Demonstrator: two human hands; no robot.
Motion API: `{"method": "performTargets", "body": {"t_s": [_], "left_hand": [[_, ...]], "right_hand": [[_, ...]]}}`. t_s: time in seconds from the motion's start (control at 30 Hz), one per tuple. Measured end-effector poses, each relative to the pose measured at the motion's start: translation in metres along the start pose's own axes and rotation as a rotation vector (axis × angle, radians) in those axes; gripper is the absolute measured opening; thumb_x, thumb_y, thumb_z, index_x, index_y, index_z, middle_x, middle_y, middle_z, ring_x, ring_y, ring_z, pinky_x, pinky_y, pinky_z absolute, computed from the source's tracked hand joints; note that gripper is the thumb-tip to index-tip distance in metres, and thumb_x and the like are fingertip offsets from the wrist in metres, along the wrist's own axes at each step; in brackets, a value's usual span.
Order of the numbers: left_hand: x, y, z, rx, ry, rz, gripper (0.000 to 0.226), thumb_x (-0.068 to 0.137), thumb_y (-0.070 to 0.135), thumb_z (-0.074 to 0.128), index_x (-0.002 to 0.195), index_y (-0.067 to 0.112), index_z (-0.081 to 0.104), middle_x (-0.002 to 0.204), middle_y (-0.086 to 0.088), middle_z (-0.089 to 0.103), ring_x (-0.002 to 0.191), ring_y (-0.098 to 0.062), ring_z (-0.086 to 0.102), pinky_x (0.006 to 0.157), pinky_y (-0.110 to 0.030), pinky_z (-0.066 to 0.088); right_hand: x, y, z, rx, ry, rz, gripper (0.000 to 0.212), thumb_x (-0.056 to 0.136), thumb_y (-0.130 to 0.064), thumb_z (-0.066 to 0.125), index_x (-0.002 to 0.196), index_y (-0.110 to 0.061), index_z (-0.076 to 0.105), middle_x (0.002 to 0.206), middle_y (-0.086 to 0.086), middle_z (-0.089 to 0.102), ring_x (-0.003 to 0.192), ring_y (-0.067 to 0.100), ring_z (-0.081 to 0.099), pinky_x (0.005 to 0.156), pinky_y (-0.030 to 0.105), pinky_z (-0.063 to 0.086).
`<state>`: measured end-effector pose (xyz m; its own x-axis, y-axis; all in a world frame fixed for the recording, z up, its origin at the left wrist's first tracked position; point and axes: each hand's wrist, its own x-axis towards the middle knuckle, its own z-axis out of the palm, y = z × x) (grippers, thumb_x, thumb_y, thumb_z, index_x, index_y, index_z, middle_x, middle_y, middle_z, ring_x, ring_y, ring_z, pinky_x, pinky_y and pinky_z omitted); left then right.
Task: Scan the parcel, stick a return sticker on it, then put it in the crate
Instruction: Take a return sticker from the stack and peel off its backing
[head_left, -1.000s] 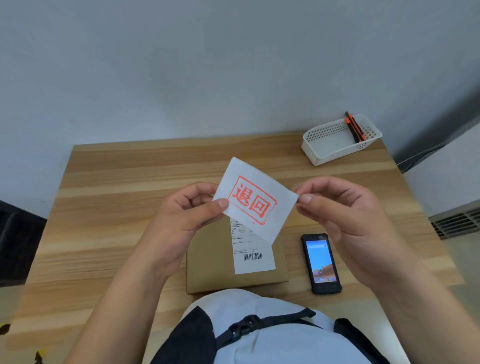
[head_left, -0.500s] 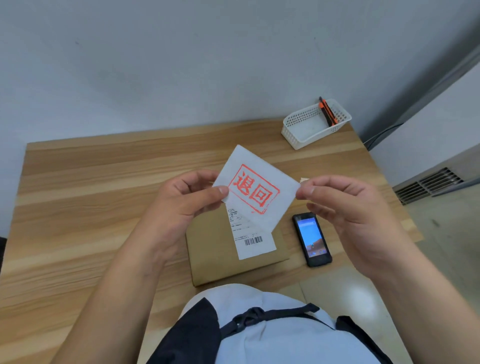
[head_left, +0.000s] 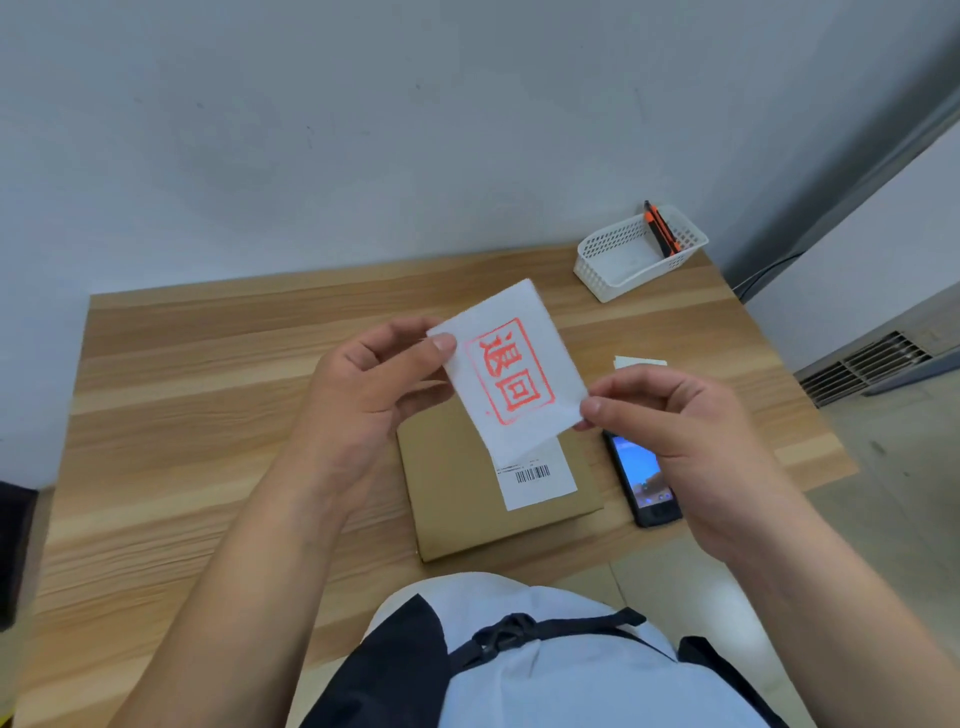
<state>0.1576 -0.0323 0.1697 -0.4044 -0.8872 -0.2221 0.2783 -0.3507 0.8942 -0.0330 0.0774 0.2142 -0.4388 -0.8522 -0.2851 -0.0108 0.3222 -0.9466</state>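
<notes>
The left hand (head_left: 374, 384) pinches the upper left corner of the return sticker (head_left: 511, 364), and the right hand (head_left: 680, 415) pinches its lower right corner, holding it just above the parcel (head_left: 462, 499). The sticker now stands more upright than half a second ago. The parcel lies flat on the wooden table (head_left: 208, 415) under a grey wall. A phone (head_left: 647, 483) lies just right of the parcel. Far right of the parcel, a white basket (head_left: 613, 270) holds an orange-black tool (head_left: 658, 228).
</notes>
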Motion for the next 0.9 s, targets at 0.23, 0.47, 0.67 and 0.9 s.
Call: {"method": "performTargets", "body": {"t_s": [0.23, 0.47, 0.67, 0.9], "left_hand": [[-0.03, -0.017, 0.021, 0.091, -0.188, -0.088, 0.048, 0.075, 0.008, 0.075, 0.119, 0.021, 0.064, 0.112, -0.006, 0.076, 0.104, -0.027, 0.071, 0.082, -0.036, 0.06], [-0.036, -0.012, 0.021, 0.062, -0.02, 0.006, 0.022, 0.085, -0.004, 0.067, 0.103, 0.008, 0.069, 0.086, -0.008, 0.078, 0.077, -0.019, 0.073, 0.067, -0.026, 0.056], [-0.044, -0.006, 0.013, 0.04, -0.048, 0.022, 0.023, 0.085, -0.007, 0.065, 0.104, 0.006, 0.068, 0.086, -0.007, 0.077, 0.071, -0.018, 0.07, 0.065, -0.025, 0.055], [-0.048, -0.003, 0.013, 0.084, -0.072, 0.054, 0.025, 0.084, -0.006, 0.067, 0.105, 0.006, 0.069, 0.091, -0.007, 0.078, 0.073, -0.019, 0.071, 0.069, -0.026, 0.056]], "right_hand": [[-0.015, 0.011, 0.027, 0.262, 0.105, 0.045, 0.012, 0.083, -0.005, 0.072, 0.08, -0.016, 0.068, 0.074, 0.002, 0.078, 0.073, 0.012, 0.072, 0.057, 0.014, 0.048], [-0.026, 0.012, 0.037, 0.217, 0.046, -0.004, 0.016, 0.082, -0.005, 0.071, 0.076, -0.02, 0.073, 0.086, 0.01, 0.079, 0.093, 0.022, 0.071, 0.082, 0.032, 0.045], [-0.034, 0.014, 0.031, 0.128, -0.029, -0.046, 0.015, 0.084, -0.005, 0.071, 0.078, -0.017, 0.078, 0.086, 0.003, 0.077, 0.086, 0.011, 0.068, 0.081, 0.026, 0.045], [-0.037, 0.012, 0.035, 0.121, -0.046, -0.084, 0.013, 0.081, -0.004, 0.075, 0.078, -0.016, 0.077, 0.083, 0.003, 0.077, 0.083, 0.015, 0.07, 0.079, 0.026, 0.05]]}}
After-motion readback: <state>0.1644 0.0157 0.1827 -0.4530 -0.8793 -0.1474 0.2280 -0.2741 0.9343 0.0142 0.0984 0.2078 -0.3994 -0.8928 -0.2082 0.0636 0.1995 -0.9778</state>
